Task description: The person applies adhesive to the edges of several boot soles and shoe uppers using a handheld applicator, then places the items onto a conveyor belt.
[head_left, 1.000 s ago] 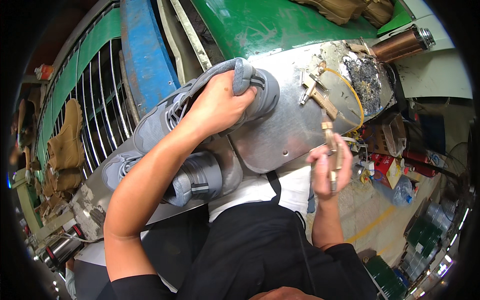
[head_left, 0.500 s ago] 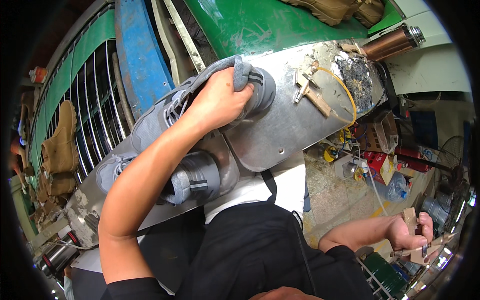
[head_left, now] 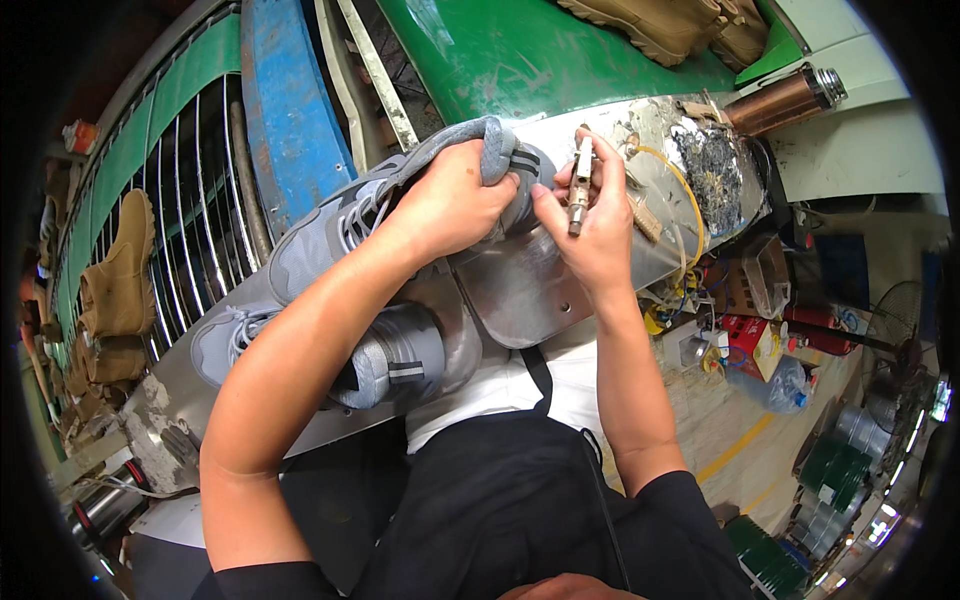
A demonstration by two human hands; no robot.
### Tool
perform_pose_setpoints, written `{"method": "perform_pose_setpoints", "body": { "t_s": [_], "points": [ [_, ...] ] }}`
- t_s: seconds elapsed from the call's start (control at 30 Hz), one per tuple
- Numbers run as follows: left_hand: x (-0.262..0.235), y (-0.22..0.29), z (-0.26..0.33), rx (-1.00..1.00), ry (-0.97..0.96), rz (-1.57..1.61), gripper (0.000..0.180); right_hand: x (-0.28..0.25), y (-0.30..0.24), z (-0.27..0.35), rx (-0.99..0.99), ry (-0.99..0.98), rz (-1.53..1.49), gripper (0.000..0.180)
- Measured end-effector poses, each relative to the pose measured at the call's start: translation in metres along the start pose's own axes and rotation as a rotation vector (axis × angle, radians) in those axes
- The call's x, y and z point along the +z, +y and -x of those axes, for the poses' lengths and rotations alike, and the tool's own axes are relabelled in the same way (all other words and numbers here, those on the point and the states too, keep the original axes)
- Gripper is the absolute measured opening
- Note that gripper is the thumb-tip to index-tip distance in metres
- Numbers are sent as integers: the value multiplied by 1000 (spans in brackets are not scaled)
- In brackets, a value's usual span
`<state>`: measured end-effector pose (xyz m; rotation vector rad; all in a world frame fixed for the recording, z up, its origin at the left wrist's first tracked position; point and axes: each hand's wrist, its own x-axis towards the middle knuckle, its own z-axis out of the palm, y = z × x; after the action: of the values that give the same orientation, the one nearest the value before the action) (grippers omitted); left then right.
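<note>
My left hand (head_left: 452,205) is closed round the heel collar of a grey sneaker (head_left: 330,235) lying on the metal bench top (head_left: 525,290); part of its fingers is hidden inside the shoe. Just right of the heel, my right hand (head_left: 603,235) grips a small metal spray gun (head_left: 579,190), its body tilted upward between thumb and fingers. A second grey sneaker (head_left: 418,345) lies nearer to me, partly covered by my left forearm. Behind my right hand, another spray gun (head_left: 646,218) rests on the bench, beside a curved yellow hose (head_left: 692,195).
A copper-coloured flask (head_left: 785,100) lies at the bench's far right, by a dark crusted patch (head_left: 710,165). Tan boots (head_left: 120,265) stand on the left rack, with more boots (head_left: 650,30) on the green panel (head_left: 530,60). Green cans (head_left: 835,472) stand lower right.
My right hand has come up from the lower right with the spray gun, to beside the sneaker's heel. My left hand keeps its hold on the shoe.
</note>
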<state>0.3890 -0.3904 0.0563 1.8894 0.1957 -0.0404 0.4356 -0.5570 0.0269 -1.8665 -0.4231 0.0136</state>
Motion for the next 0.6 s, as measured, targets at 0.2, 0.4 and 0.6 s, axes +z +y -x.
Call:
{"method": "perform_pose_setpoints", "body": {
  "t_s": [0.2,0.4,0.6],
  "points": [
    [3,-14,-4,38,8,33,28,7,-5,-4,-63,-15,153,64],
    [1,-7,-1,-55,-21,-26,25,11,-10,-4,-121,14,212,60],
    [6,-15,-4,-30,5,-7,26,12,-10,-1,-103,17,186,60]
  ]
}}
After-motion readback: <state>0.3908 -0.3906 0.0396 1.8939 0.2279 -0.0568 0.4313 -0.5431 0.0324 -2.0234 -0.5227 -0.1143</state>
